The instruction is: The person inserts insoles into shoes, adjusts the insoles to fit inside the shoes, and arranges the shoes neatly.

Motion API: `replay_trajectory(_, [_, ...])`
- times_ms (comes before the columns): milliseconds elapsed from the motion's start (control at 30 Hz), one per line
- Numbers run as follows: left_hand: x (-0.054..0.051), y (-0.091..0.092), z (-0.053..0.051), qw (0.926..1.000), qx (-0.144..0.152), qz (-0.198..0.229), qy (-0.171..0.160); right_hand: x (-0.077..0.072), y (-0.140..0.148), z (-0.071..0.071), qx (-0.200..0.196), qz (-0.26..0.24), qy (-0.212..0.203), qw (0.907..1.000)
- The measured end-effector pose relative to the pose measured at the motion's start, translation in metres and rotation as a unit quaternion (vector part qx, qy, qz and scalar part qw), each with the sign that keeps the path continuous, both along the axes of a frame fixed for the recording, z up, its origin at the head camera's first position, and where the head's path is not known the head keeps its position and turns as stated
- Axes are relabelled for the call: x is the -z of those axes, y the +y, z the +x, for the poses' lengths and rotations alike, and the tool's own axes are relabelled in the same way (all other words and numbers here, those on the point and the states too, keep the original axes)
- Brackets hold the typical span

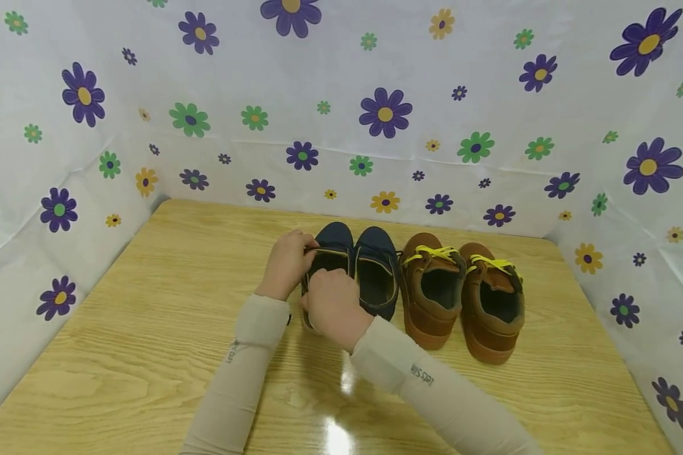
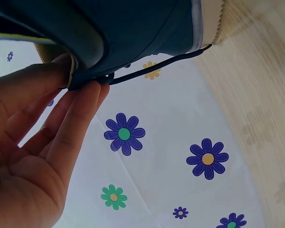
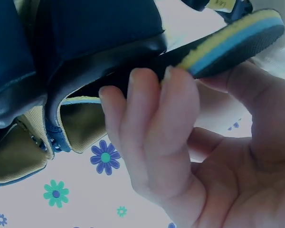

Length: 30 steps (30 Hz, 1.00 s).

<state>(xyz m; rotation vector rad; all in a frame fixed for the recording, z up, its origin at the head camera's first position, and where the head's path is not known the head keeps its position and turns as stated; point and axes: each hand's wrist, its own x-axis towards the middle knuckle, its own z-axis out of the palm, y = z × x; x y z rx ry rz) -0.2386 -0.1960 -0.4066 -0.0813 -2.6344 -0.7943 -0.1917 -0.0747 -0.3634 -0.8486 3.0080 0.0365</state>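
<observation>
A dark navy lace-up shoe (image 1: 334,235) stands on the table, left of its matching navy shoe (image 1: 375,240). My left hand (image 1: 287,262) pinches the edge of the left shoe's opening between thumb and fingers; a dark lace (image 2: 156,69) hangs loose there in the left wrist view. My right hand (image 1: 336,306) is over the heel end of that same shoe. Between its thumb and fingers it grips an insole (image 3: 242,40) with yellow, blue and black layers. The insole's front part is inside the shoe, its heel end outside. In the head view my right hand hides most of it.
To the right stand a brown shoe (image 1: 424,328) and a second brown shoe (image 1: 489,338), both with yellow laces. All the toes point to the back of the wooden table (image 1: 148,328). A white flower-patterned cloth (image 1: 341,76) hangs behind and at both sides.
</observation>
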Motion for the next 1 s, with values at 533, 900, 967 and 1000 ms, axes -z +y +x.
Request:
replay_trajectory(533, [-0.001, 0.000, 0.000, 0.9999, -0.008, -0.004, -0.007, 0.011, -0.004, -0.017, 0.014, -0.029, 0.035, 0.9989])
replay_trajectory(900, [0.000, 0.001, -0.001, 1.0000, -0.008, -0.004, -0.002, 0.010, 0.011, 0.015, 0.016, -0.039, 0.047, 0.9980])
replay_trajectory(967, [0.000, 0.000, 0.000, 0.9999, -0.011, -0.004, -0.005, 0.012, 0.012, 0.013, 0.009, -0.052, 0.051, 0.9973])
replay_trajectory(1000, [0.001, 0.000, 0.000, 0.9999, -0.011, -0.004, -0.006, 0.013, 0.012, 0.011, 0.006, -0.056, 0.053, 0.9970])
